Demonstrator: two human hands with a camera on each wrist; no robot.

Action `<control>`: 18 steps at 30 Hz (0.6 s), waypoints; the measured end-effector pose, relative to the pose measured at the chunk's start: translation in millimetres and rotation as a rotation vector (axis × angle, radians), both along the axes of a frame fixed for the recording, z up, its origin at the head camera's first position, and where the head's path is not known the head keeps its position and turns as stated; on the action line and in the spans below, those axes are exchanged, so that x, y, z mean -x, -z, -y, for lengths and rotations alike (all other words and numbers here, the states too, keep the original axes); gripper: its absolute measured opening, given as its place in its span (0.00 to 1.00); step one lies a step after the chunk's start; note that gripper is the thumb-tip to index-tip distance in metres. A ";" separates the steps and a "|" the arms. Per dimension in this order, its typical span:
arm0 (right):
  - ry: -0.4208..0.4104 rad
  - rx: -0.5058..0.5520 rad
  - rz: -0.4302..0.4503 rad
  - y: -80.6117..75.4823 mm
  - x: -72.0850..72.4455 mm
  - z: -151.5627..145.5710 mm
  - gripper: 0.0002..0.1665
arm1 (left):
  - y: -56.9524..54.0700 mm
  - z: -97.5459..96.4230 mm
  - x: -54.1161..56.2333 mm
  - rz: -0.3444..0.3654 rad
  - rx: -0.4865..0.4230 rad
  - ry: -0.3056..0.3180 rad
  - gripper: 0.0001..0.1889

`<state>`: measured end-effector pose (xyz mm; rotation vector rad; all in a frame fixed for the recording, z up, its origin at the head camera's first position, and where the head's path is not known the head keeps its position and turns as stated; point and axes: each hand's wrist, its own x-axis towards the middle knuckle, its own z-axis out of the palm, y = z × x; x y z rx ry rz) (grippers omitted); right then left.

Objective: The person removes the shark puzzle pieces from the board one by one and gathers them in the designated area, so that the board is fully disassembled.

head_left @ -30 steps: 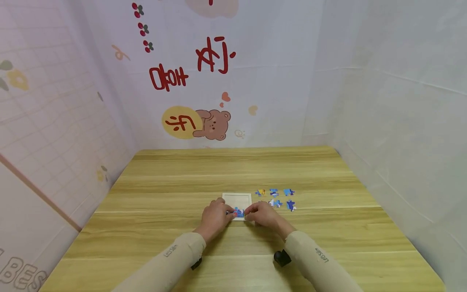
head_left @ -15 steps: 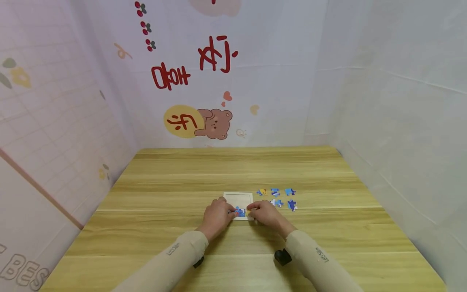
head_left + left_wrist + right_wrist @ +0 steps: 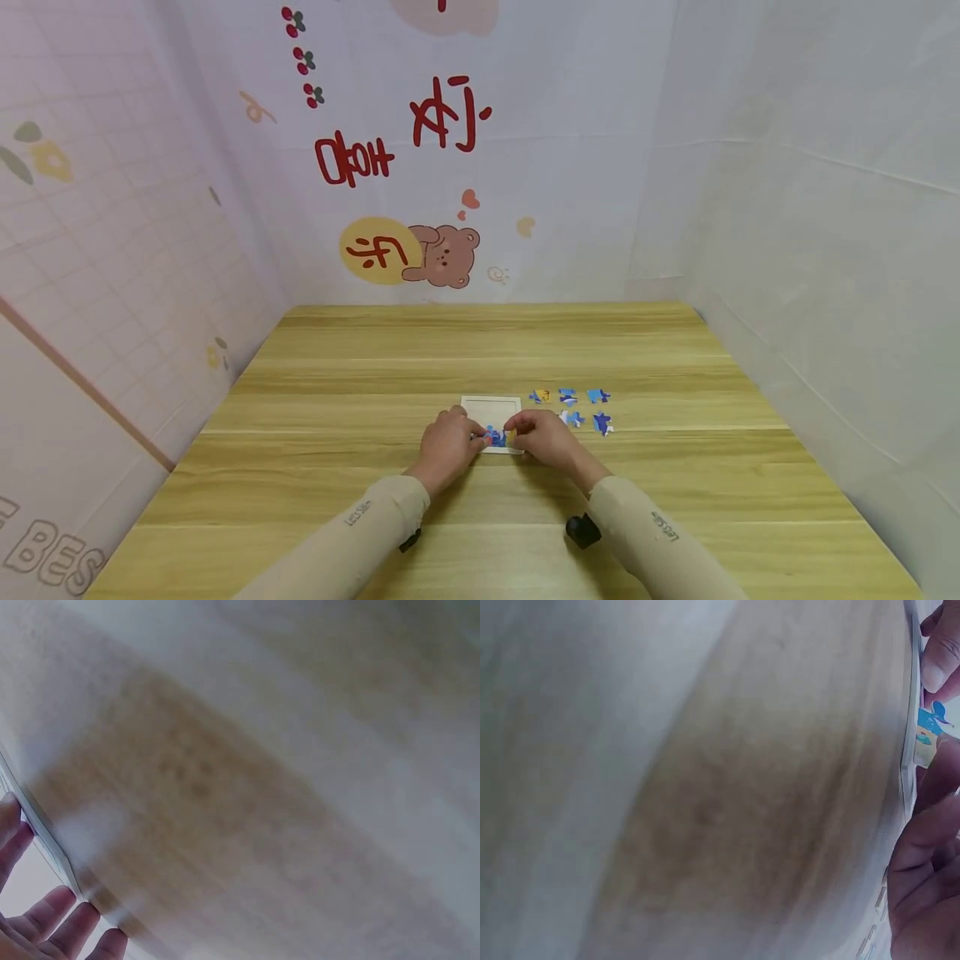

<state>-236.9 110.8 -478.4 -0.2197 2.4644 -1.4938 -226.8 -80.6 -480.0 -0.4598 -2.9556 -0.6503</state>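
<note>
A small white-framed puzzle tray (image 3: 491, 408) lies on the table between both hands. Blue puzzle pieces (image 3: 494, 437) fill part of its near row. The left hand (image 3: 446, 442) rests at the tray's left side, its thumb touching the blue pieces; in the left wrist view its relaxed fingers (image 3: 73, 926) lie along the tray's edge. At the near right corner, the right hand (image 3: 546, 436) pinches a yellowish puzzle piece (image 3: 512, 437) between thumb and index finger, mostly covered by the fingertips. The right wrist view has the blue printed surface (image 3: 934, 718) between the two hands.
Several loose puzzle pieces (image 3: 567, 397) lie in two rows to the right of the tray, close beyond the right hand; the nearer row includes a dark blue piece (image 3: 602, 423). Wood-grain table (image 3: 360, 367) surrounds the tray, with cloth walls (image 3: 570, 208) behind it and at the sides.
The right hand's fingertips have shifted slightly right over the tray's near right corner, where the yellowish piece now shows. The left hand stays at the tray's left side; the head view has shifted a little.
</note>
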 end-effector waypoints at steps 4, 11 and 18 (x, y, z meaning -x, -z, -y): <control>0.001 -0.020 -0.054 0.7 -0.3 -2.3 0.11 | 0.6 -0.9 0.4 -0.006 -0.004 0.003 0.08; -0.012 0.085 -0.005 -2.3 1.4 -24.3 0.13 | 2.0 0.1 -0.2 -0.014 -0.003 0.012 0.08; -0.048 0.078 0.076 -1.9 3.3 -62.0 0.14 | 1.1 2.9 -0.7 -0.023 -0.023 0.011 0.09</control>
